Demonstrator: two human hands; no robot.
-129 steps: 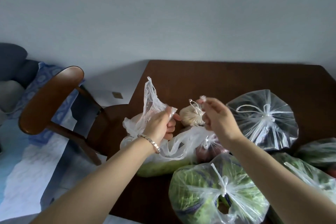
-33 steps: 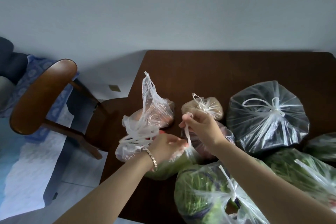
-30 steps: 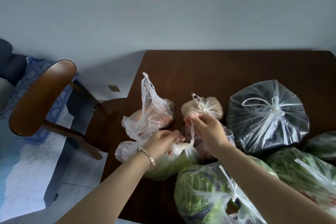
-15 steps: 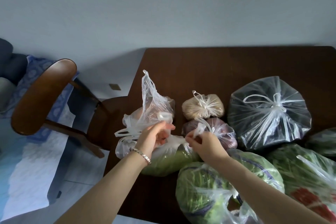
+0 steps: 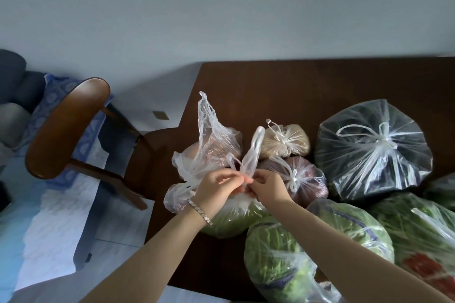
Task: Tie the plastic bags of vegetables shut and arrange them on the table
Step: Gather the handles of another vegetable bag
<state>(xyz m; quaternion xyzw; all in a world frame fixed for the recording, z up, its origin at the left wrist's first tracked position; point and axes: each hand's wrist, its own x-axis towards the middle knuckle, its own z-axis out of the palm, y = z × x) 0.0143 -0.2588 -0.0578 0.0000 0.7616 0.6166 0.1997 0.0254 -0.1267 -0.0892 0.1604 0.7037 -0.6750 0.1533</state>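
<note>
I take the small tied tan bag [image 5: 285,141] as my marker. The green bag [image 5: 229,220] I am working on lies on the tabletop [image 5: 307,86] near the tan bag, on the side towards me and a little to its left.

My left hand [image 5: 216,187] and right hand [image 5: 267,187] meet over its mouth, fingertips touching. Each pinches the bag's handles [image 5: 253,152] low down, where they cross. One handle stands up as a loop between my hands, its top about level with the tan bag. I judge the knot half made and not yet drawn tight.

The film looks thin, soft and slick. Under pull I expect it to rope up into a cord, and a sharp tug could tear it. So I would hold close to the crossing, where the gathered plastic is thickest, grip with the finger pads and draw the two ends apart evenly.

The contents look like dense greens, probably weighty enough to anchor the bag while I pull. For moving it I would put a hand under the bulk rather than hang it from the knot.

Just left of the tan bag, touching the green bag, an open bag [image 5: 216,145] with reddish contents has a slack mouth and one handle sticking up. Its handles look just as floppy.
</note>
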